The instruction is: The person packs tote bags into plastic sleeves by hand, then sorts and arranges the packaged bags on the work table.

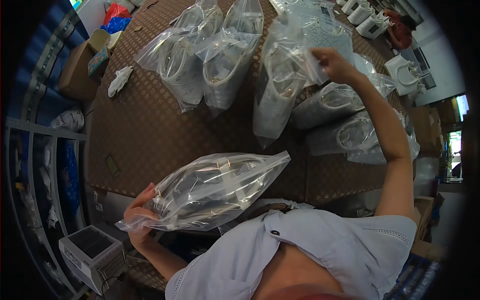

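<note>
My left hand (140, 212) grips the left end of a white handbag in a clear plastic bag (215, 187), close to my body at the table's near edge. The handbag's opening faces up through the plastic. Further out, my right hand (332, 65) has its fingers curled on the plastic edge of another bagged white handbag (275, 102), which stands upright on the table. Part of that hand's grip is hidden by the clear film. Left of it stand more bagged handbags (220, 82), and to its right several others (325, 135) lie or lean together.
The brown patterned table (135, 140) carries a crumpled white piece (120, 81) and a small dark flat object (112, 166). Unwrapped white handbags (402, 72) stand at the far right, near another person (400, 30). A grey machine (95, 255) and shelving (32, 127) are on the left.
</note>
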Available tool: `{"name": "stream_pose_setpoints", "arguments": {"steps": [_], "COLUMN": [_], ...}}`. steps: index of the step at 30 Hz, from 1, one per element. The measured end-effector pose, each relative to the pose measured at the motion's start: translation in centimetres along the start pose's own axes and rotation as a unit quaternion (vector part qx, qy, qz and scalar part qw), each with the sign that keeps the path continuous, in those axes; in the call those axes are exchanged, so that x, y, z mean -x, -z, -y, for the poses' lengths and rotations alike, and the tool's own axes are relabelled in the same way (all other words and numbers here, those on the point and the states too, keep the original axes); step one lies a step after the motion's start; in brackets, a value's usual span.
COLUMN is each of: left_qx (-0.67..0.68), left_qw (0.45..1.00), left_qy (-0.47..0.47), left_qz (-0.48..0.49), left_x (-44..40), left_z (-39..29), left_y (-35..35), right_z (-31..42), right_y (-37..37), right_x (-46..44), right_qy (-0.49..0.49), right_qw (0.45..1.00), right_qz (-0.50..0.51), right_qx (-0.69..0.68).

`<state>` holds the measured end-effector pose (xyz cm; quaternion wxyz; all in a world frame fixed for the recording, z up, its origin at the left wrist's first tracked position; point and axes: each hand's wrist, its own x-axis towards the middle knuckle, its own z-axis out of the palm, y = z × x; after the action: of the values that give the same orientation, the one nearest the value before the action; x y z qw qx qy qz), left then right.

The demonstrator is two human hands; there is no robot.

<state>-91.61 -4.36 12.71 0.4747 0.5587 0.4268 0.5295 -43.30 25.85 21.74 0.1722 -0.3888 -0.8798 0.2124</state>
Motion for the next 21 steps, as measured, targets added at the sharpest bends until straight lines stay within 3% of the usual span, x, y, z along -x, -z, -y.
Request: {"name": "stream_pose_setpoints", "arguments": {"steps": [2,3,5,9,12,14,16,18,19,21], "left_qx": [0.018,-0.001,-0.018,0.013,0.007,-0.027,-0.011,0.001,0.011,0.018], "left_qw": [1.000,1.000,1.000,1.000,1.000,1.000,1.000,1.000,1.000,1.000], "left_qy": [0.010,0.004,-0.009,-0.007,-0.004,-0.002,-0.005,-0.013,-0.015,-0.017], "left_qz": [-0.018,-0.009,-0.002,-0.007,-0.009,-0.012,-0.005,-0.012,-0.013,-0.008], "left_x": [0.2,0.0,0.2,-0.1,0.0,0.2,0.5,0.2,-0.1,-0.4], "left_z": [-0.3,-0.4,-0.3,0.7,0.9,0.8,1.0,1.2,1.1,1.1], "left_y": [0.1,0.0,-0.1,-0.5,-0.3,-0.1,-0.2,-0.2,-0.3,-0.1], "right_z": [-0.1,0.2,1.0,-0.4,2.7,5.3,5.7,7.9,7.3,5.2], "right_y": [-3.0,-4.2,-6.1,-6.9,-4.0,1.1,6.4,8.2,8.6,7.9], "right_x": [-0.9,-1.0,-0.9,-1.1,0.1,1.7,6.1,11.0,12.7,16.7], "right_qy": [-0.095,-0.090,-0.011,-0.057,-0.068,-0.078,-0.034,-0.141,-0.145,-0.291], "right_qw": [0.988,0.988,0.993,0.998,0.997,0.996,0.994,0.979,0.978,0.927], "right_qz": [0.068,0.070,-0.026,-0.001,0.013,-0.021,-0.053,-0.028,-0.028,0.072], "right_qx": [-0.104,-0.107,-0.112,-0.030,0.018,-0.030,0.091,0.144,0.148,0.224]}}
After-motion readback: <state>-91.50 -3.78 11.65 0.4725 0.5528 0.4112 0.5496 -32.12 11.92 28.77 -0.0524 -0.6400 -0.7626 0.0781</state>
